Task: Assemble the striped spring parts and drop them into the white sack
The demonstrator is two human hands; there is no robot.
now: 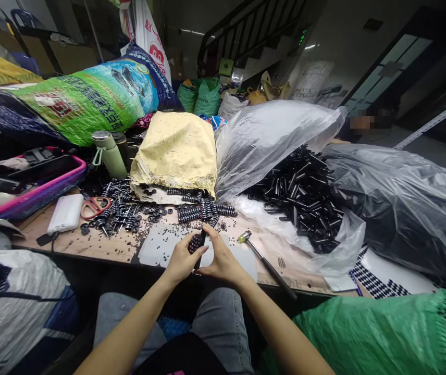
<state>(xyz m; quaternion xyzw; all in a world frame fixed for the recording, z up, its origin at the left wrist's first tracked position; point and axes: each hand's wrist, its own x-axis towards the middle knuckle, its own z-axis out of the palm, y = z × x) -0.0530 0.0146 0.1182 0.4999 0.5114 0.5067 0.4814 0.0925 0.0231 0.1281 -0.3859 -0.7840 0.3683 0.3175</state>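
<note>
Over the front edge of the workbench, my left hand (182, 258) is closed around a black roller with pale studs (195, 243). My right hand (221, 255) pinches a flat black plastic piece (202, 237) that sits against the roller; whether the two are joined I cannot make out. Just beyond my fingers lies a heap of similar studded black rollers (203, 209). A pale grey sheet (152, 245) rests under my hands, strewn with tiny dark rings. Right of them lies a hammer (262, 256) with a yellowish head, its black handle past the bench edge.
A yellow paper sack (178, 151) stands behind the rollers. Loose black plastic pieces (305, 192) spill from a clear bag (273, 135). At left are scissors (96, 207), metal pins with black wheels (119, 208), a white power bank (65, 213), a green flask (109, 154) and a pink-rimmed basket (62, 177).
</note>
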